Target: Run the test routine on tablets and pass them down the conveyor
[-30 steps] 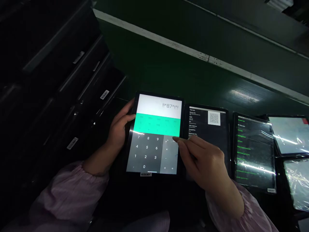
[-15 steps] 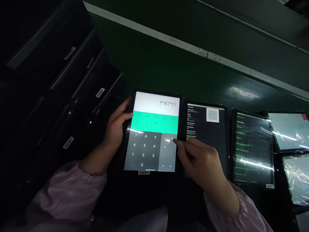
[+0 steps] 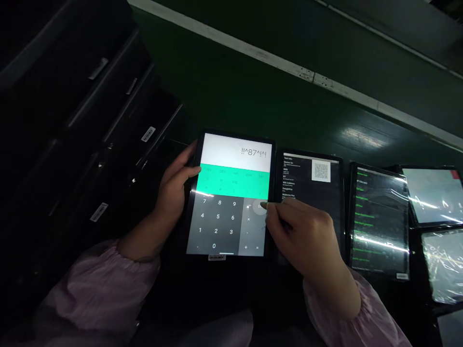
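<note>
A tablet shows a calculator screen, with a white entry strip, a green function band and grey number keys. My left hand is closed on the tablet's left edge, its thumb on the front bezel and its fingers going behind. My right hand is in a pinch at the tablet's right edge. A short pointed tip juts from the pinch onto the DEL key, which has a pale round highlight. Whether that tip is a stylus or a fingertip is unclear. Behind my right hand lies a second tablet showing text and a QR code.
Further right, another tablet displays green lines of text. Beyond it are a light-screened tablet and a shiny, film-like covered one. Dark slabs with barcode labels stand at the left. A pale strip crosses the green surface.
The pale round highlight has appeared around the DEL key under the right hand's tip. The entry on the screen reads the same. My left hand keeps its hold, and the view has shifted slightly.
</note>
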### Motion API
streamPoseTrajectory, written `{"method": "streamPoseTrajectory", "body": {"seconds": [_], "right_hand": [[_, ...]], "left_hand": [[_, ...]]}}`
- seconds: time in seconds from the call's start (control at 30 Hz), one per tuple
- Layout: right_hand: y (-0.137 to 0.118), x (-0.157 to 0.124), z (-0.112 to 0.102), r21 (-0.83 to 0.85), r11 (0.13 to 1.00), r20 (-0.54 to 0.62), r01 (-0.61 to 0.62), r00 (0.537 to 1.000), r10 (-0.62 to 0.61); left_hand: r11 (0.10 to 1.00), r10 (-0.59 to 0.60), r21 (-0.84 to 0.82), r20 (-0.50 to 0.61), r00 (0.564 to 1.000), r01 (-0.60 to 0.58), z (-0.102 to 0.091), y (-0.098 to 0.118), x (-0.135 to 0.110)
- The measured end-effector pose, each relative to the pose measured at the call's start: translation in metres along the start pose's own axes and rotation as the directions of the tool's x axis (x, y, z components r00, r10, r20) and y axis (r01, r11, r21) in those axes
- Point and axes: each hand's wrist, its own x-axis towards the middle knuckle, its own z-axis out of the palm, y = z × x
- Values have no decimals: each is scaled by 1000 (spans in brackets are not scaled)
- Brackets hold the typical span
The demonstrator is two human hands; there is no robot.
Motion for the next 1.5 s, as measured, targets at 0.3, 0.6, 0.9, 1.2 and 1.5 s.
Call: {"method": "streamPoseTrajectory", "body": {"seconds": [0.3,0.6,0.9,1.2,1.5], "right_hand": [[-4,13,15,69,997,13,-38,999,37],[-1,14,12,-26,995,-63,-101,993,99],[-3,13,16,-12,992,-55,-126,991,125],[-22,16,18,145,989,-44,16,999,-10],[-37,10,30,174,985,162,10,986,-39]], "left_hand": [[993,-93,-72,65,993,98,-1,5,-1],[994,-68,-82,26,997,70,1,4,-2],[986,-98,-112,219,971,125,-9,12,9],[991,-123,38,614,779,127,-41,4,26],[988,-120,151,643,757,28,-47,8,21]]}}
